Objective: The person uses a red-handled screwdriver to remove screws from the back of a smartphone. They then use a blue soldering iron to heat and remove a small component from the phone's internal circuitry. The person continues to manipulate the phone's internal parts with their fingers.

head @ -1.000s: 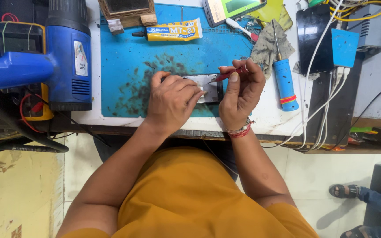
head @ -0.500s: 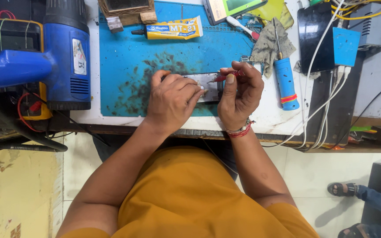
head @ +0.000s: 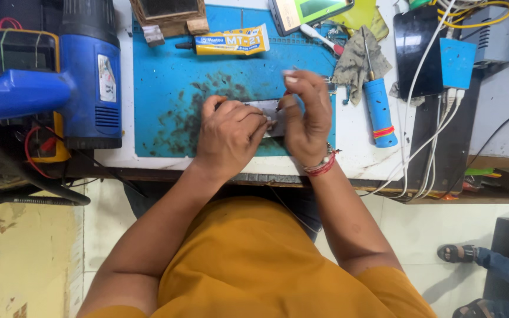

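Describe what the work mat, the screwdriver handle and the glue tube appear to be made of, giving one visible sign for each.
Work mat: likely silicone or rubber, matte blue, with dark stains on it.
Screwdriver handle: probably smooth, slightly glossy blue plastic with a red band.
Glue tube: probably soft metal or plastic, yellow, flattened at its crimped end, black nozzle.

A worker in a mustard-yellow short-sleeved shirt (head: 254,265), both forearms bare from above the elbow. The left hand (head: 231,132) wears no ring or band. Just behind the right hand (head: 307,115), the wrist carries a stack of red thread and a pale beaded bracelet (head: 320,166). Fingernails are short and unpainted.
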